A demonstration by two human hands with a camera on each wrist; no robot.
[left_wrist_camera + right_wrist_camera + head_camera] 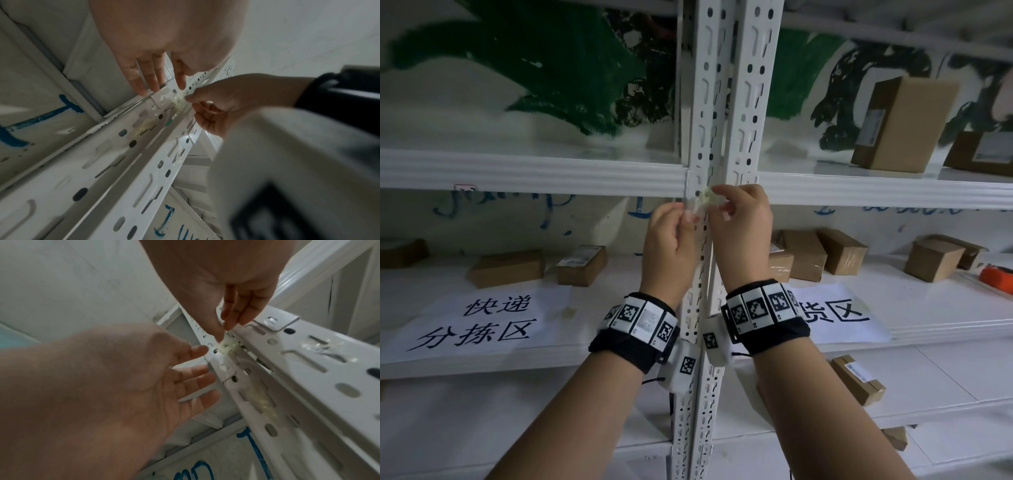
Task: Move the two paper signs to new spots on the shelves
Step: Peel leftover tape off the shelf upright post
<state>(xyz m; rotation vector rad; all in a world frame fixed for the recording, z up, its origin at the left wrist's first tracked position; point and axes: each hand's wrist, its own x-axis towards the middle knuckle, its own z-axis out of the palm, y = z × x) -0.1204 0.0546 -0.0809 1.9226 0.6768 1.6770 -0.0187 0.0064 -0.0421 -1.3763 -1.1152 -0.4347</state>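
Hands are both raised in front of the white perforated post [717, 113] that stands between two shelf units. The right hand [744, 226] pinches a small crumpled piece of clear tape [705, 200] between thumb and forefinger, so its grip is narrow and closed on the tape. The left hand [671, 236] touches the same tape from the other side; its forefinger and thumb meet on the tape, and in the wrist views the other fingers [197, 374] are spread and nearly straight. The tape sits against the post, just below the edge of the upper shelf [534, 173].

The two paper signs lie flat on the middle shelf [928, 318]. The left sign [479, 322] is left of the post, the right sign [835, 315] is right of it, partly hidden behind the right wrist. Some cardboard boxes [804, 255] stand behind the signs.
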